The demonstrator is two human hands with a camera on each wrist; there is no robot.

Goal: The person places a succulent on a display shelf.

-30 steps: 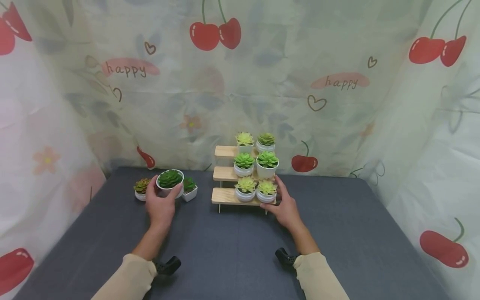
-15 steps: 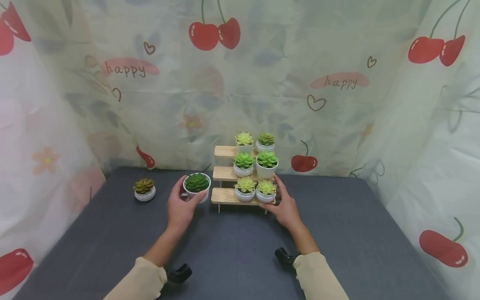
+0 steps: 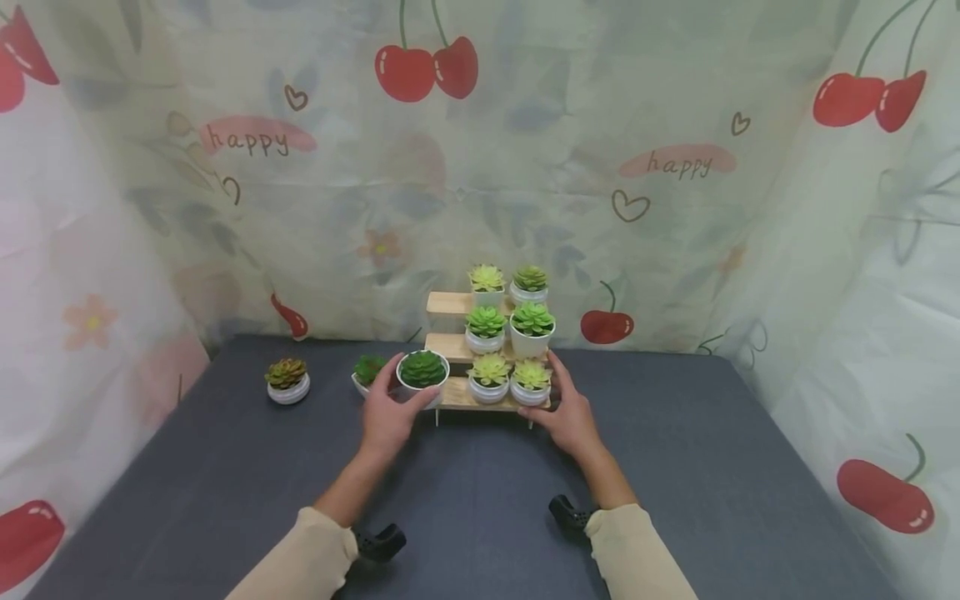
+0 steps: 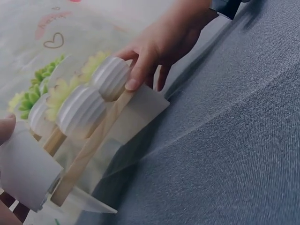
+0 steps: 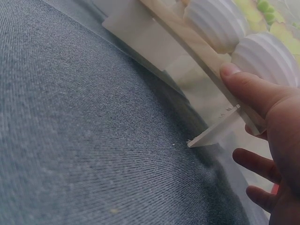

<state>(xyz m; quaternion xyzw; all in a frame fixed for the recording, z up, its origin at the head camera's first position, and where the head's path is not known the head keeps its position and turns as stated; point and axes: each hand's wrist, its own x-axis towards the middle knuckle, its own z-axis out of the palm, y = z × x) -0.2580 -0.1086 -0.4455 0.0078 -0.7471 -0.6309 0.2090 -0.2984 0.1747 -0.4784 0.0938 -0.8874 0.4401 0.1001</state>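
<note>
My left hand (image 3: 386, 423) holds a dark green succulent (image 3: 422, 369) by its white pot (image 4: 27, 164), at the left end of a three-step wooden plant stand (image 3: 447, 346). The pot overlaps the bottom step in the head view; whether it touches the wood I cannot tell. My right hand (image 3: 572, 419) pinches the right end of the bottom step, its thumb (image 5: 241, 80) on the wood beside a ribbed white pot (image 5: 265, 58). Pairs of pale and bright green potted succulents fill the right part of each step, including one in front (image 3: 489, 379).
A reddish-green succulent (image 3: 287, 382) in a white pot stands at the far left of the dark table (image 3: 480, 500). Another green potted succulent (image 3: 369, 371) sits just behind my left hand, partly hidden. A cherry-printed curtain (image 3: 525, 167) encloses the back and sides.
My left hand has carried the dark green succulent rightward from the other loose pots to the stand's left end. The right hand stays at the stand's right end.
</note>
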